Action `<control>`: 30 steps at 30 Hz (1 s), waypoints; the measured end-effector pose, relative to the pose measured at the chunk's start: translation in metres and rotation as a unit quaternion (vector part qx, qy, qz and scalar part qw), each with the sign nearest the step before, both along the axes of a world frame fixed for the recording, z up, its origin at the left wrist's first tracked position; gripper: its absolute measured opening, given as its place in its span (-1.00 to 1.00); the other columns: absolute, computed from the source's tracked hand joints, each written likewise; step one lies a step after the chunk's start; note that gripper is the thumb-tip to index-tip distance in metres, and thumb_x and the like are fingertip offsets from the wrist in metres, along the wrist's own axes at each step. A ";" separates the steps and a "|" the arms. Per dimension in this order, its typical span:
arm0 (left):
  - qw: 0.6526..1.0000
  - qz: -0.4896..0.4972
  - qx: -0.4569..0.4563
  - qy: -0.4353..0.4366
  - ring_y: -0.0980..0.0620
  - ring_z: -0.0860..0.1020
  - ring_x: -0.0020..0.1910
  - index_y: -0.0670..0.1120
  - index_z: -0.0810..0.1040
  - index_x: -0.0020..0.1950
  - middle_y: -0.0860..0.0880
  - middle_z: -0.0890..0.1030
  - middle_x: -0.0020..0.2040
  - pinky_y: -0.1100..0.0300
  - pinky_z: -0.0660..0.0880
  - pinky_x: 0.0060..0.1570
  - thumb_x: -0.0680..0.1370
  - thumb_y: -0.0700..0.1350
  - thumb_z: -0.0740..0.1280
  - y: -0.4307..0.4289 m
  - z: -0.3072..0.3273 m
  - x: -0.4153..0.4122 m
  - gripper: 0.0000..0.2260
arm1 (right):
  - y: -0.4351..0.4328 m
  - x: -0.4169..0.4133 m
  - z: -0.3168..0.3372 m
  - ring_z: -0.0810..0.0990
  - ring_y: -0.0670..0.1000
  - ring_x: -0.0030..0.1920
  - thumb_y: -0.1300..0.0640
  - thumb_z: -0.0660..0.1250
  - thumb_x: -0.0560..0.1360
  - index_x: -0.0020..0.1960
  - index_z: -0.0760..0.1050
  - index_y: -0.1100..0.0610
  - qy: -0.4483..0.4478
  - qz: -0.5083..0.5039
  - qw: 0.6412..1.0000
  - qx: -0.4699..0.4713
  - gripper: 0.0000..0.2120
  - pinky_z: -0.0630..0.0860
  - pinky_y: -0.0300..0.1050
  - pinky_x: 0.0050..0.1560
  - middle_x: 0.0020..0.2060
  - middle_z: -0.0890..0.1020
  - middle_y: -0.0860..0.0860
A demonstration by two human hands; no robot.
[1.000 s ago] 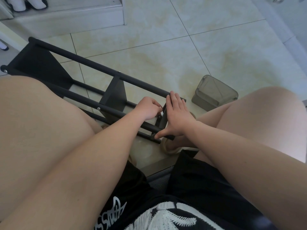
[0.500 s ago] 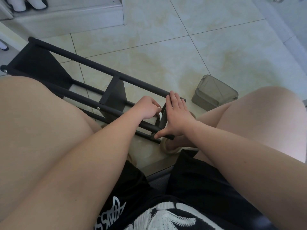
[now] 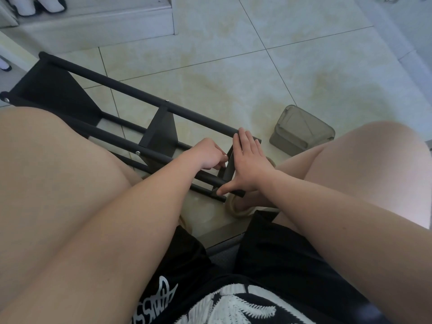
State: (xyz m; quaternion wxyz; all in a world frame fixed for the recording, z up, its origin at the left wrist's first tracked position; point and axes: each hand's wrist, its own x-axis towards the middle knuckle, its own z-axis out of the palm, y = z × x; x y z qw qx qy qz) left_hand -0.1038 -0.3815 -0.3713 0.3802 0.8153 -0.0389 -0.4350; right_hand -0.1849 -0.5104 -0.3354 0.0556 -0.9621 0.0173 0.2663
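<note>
Black metal rack [image 3: 131, 91] is seen lying on the pale tiled floor [image 3: 233, 66], stretched from the upper left down to the space between the person's bare knees. Its long rods are joined by a middle panel [image 3: 163, 136] and by an end panel [image 3: 230, 164] nearest the person. The right hand [image 3: 251, 167] is laid flat against that end panel, fingers straight and together, tips reaching the top rod, while the thumb [image 3: 228, 189] is spread wide and set on the end of a lower rod. The left hand [image 3: 209, 156] is held just beside it, fingers curled at the joint of rod and end panel; whether anything is pinched there cannot be told. A grey translucent container [image 3: 301, 132] is set on the floor beyond the right hand, near the rack but apart from it. A beige slipper [image 3: 238, 210] is partly seen under the right wrist. White shoes [image 3: 39, 4] are placed on a step at the upper left.
</note>
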 end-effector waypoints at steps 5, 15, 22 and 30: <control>0.998 -0.025 0.032 0.038 -0.05 0.67 0.04 -0.08 0.69 -0.04 -0.04 0.74 -0.08 -0.06 0.56 0.20 0.59 -0.07 0.32 0.001 0.004 0.002 -0.83 | 0.001 0.000 -0.003 -0.39 0.19 0.59 -0.63 0.40 0.09 0.59 -0.38 0.28 0.001 0.000 1.000 -0.003 0.58 -0.30 0.12 0.56 0.59 -0.36 0.20; 0.992 -0.094 0.061 0.053 0.04 0.64 0.02 -0.14 0.63 0.09 0.08 0.73 -0.13 -0.05 0.51 0.28 0.66 -0.12 0.21 0.004 0.014 0.005 -0.79 | 0.001 0.000 -0.001 -0.40 0.19 0.59 -0.62 0.39 0.11 0.59 -0.39 0.28 0.008 0.006 1.000 -0.015 0.56 -0.29 0.12 0.57 0.58 -0.37 0.20; 0.978 -0.190 0.080 0.000 -0.17 0.59 0.18 -0.15 0.65 0.07 -0.11 0.69 0.10 -0.12 0.49 0.27 0.65 -0.15 0.19 0.009 0.018 0.007 -0.76 | 0.001 0.001 0.002 -0.40 0.19 0.58 -0.62 0.38 0.12 0.59 -0.39 0.28 0.015 0.007 1.000 -0.017 0.55 -0.27 0.14 0.60 0.58 -0.38 0.21; 0.967 -0.241 0.077 -0.020 -0.04 0.61 0.10 -0.05 0.65 -0.06 -0.02 0.71 0.01 0.08 0.48 0.13 0.62 -0.16 0.25 0.017 0.019 0.010 -0.82 | 0.000 0.001 0.001 -0.41 0.19 0.58 -0.62 0.38 0.13 0.59 -0.40 0.28 0.017 0.009 1.000 -0.016 0.54 -0.29 0.13 0.59 0.58 -0.39 0.20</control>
